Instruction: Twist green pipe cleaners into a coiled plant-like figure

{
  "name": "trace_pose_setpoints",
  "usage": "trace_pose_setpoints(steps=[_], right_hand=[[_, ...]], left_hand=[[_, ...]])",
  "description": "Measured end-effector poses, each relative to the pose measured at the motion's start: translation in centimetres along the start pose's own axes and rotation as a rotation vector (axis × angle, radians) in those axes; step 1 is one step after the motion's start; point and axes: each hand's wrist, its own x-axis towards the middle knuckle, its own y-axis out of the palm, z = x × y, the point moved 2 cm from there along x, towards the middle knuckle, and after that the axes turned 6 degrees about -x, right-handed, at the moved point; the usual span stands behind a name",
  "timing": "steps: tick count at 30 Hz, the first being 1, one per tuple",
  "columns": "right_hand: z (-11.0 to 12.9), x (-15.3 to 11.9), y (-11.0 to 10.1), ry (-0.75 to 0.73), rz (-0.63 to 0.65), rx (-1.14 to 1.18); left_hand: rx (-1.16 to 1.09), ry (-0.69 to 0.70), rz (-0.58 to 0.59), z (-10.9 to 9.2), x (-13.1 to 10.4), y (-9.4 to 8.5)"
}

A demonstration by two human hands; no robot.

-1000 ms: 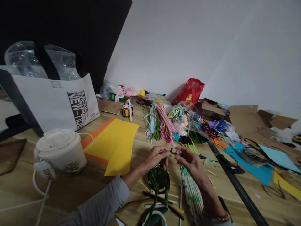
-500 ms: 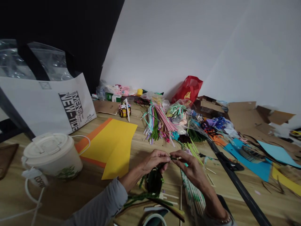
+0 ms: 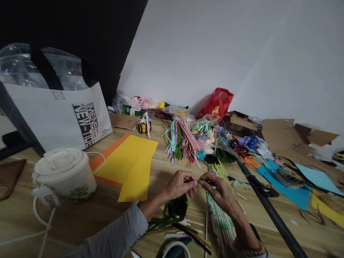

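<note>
My left hand (image 3: pixel 182 184) and my right hand (image 3: pixel 217 187) meet above the table, fingertips almost touching. Both are closed in a pinch on a thin dark green pipe cleaner (image 3: pixel 199 181), most of it hidden by the fingers. Just below my left hand is a dark green looped bunch (image 3: pixel 176 207); whether it joins the pinched piece I cannot tell. Green pipe cleaners (image 3: pixel 158 224) lie under it, near a roll of tape (image 3: pixel 176 247). A bundle of sticks in green-and-white wrapping (image 3: pixel 219 218) lies beneath my right forearm.
Ahead are bundles of coloured pipe cleaners (image 3: pixel 182 139) and a red bag (image 3: pixel 216 104). Yellow paper (image 3: pixel 137 161), a lidded white tub (image 3: pixel 66 175) and a white tote bag (image 3: pixel 53 114) stand left. A black bar (image 3: pixel 271 211), blue sheets (image 3: pixel 291 193) and open cardboard (image 3: pixel 282 134) are right.
The view has shifted slightly, so the things at left appear further right. My fingertips remain together, with less of the green piece showing between them.
</note>
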Motion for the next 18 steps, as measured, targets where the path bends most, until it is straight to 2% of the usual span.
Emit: trace_pose_setpoints(steps=[5,7,9,14,18], right_hand=[[-0.6,0.1,0.9,0.141,0.027,0.177],[-0.6,0.2,1.2,0.163,0.025,0.232],[-0.7,0.3,1.4,0.179,0.008,0.258],[-0.4,0.4,0.9,0.167,-0.078,0.313],[0.4,0.2,0.5,0.021,-0.177,0.191]], left_hand=[[0.423,0.213,-0.157,-0.6,-0.5,1.1],[0.516,0.273,-0.200,-0.6,-0.6,1.3],[0.432,0.227,-0.209,-0.4,-0.6,1.3],[-0.004,0.033,-0.160,0.0,0.1,0.4],[-0.156,-0.025,-0.144,-0.4,0.5,-0.7]])
